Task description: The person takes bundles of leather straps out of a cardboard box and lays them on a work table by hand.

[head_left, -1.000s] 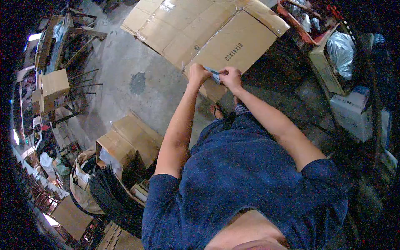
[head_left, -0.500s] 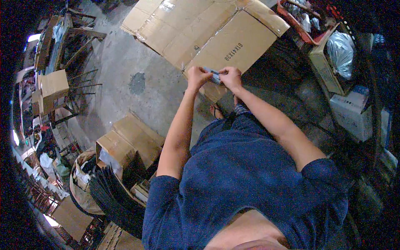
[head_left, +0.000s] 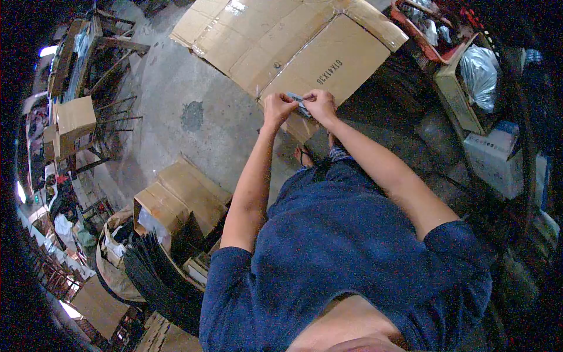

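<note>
The right hand (head_left: 320, 107) is now nearer the left hand (head_left: 280, 110); its fingertips have shifted inward along the small blue-grey piece (head_left: 300, 104) and cover more of its middle than before.

Small blue-grey item (head_left: 302, 109) — slanted, partly covered — at cardboard (head_left: 319, 61) near edge.

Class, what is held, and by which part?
A small blue-grey object, pinched at opposite sides by the left hand and right hand; its kind is unclear.
</note>
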### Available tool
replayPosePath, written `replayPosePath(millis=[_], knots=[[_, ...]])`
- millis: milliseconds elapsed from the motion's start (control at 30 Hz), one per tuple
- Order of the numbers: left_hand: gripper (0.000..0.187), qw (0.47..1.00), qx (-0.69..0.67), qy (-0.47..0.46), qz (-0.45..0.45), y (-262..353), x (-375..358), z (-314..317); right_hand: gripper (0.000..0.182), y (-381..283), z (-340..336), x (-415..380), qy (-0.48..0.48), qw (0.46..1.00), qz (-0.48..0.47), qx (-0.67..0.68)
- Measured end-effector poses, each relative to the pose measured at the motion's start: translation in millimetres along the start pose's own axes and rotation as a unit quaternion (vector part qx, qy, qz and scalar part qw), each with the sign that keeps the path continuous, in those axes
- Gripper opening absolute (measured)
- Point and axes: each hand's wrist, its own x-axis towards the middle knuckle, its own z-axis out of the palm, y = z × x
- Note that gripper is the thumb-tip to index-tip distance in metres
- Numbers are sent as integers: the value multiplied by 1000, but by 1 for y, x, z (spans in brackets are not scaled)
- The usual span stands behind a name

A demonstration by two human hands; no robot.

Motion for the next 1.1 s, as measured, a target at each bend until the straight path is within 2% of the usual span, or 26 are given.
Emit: replayPosePath(millis=[100,167,200,333,400,533,667,900,967,1033,1100], knots=[[25,1000,-1,9,8,2,-1,-1,19,10,0,-2,-29,998,40,46],[25,1000,-2,16,14,2,-1,-1,18,17,-6,-8,25,998,-37,46],[24,1000,2,2,4,5,-1,-3,18,19,-9,-10,25,998,-40,45],[23,999,-17,-12,-28,22,-7,-12,16,25,-12,-8,10,998,-2,69],[23,1000,0,-7,-13,22,-7,-12,16,21,-12,-9,5,995,4,97],[21,1000,15,14,21,13,-5,-5,15,5,-6,-10,26,997,37,70],[21,1000,12,14,7,11,-5,-3,14,-5,-3,-12,29,990,93,105],[20,998,-38,36,18,10,-11,-1,15,4,10,-6,21,990,91,104],[20,999,-36,34,20,9,-12,-3,14,15,16,-4,50,996,25,63],[23,992,-93,63,52,2,-12,-8,15,12,14,-7,46,996,33,62],[27,995,-70,53,53,-7,-9,-16,15,10,12,-10,44,996,40,63]])
